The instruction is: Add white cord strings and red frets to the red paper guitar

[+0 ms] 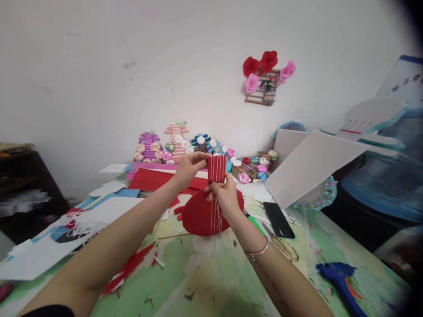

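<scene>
A red guitar-shaped craft (198, 215) with a rounded body and a straight neck stands upright in front of me. White strings run lengthwise over it, and some loose string hangs down the body. My left hand (192, 168) pinches the upper left edge of the neck near its top. Lower down, my right hand (225, 196) grips the neck where it meets the body, thumb in front. The fingers behind the neck are partly hidden.
Scissors (286, 248), a black phone (279, 220) and a blue glue gun (340, 281) lie at right. White sheets (112, 211), tangled white string (81, 224) and red scraps (132, 264) cover the left. Decorated crafts (178, 143) lean against the wall; a large white board (317, 167) stands right.
</scene>
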### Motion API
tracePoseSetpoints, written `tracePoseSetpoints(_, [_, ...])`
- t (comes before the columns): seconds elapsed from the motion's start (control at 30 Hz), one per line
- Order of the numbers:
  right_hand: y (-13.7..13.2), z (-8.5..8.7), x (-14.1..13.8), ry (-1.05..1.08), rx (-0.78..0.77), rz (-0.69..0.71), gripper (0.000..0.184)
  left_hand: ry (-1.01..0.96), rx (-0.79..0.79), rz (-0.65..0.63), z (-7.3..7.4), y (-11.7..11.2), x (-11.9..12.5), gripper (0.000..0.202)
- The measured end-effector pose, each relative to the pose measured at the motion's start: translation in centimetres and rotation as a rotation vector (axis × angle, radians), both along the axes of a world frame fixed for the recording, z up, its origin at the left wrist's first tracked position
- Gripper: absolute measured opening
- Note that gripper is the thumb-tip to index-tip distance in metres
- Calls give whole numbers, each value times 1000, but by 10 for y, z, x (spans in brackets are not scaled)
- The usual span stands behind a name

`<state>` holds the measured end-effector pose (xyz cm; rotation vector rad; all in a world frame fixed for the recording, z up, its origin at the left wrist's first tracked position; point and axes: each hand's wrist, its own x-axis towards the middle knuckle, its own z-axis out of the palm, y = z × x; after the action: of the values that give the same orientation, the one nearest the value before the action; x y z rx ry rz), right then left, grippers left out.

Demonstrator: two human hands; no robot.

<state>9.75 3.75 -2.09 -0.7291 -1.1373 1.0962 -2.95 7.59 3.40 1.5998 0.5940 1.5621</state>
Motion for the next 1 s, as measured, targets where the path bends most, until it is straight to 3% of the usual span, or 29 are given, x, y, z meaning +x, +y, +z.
tracePoseSetpoints(0.17, [1, -1, 0, 0, -6, -3, 34, -65, -11, -108, -1, -4, -2, 22])
tracePoseSetpoints(0.43, [0, -5, -1, 4, -46, 4, 38, 15, -89, 71, 3, -4, 2, 35])
tracePoseSetpoints(0.6, [-7, -23, 3, 7, -44, -28, 54, 34, -145, 83, 7, -1, -1, 40])
tracePoseSetpoints(0.83, [-42, -49, 4, -6, 21, -212, 61, 33, -207, 116, 5, 14, -6, 41])
tracePoseSetpoints(0.93, [-47, -64, 3, -18, -25, -174, 53, 16, -200, 137, 3, 22, -8, 38])
tracePoseSetpoints(1.0, [-46, -78, 3, -30, -87, -125, 37, 9, -200, 157, 4, 25, -10, 36])
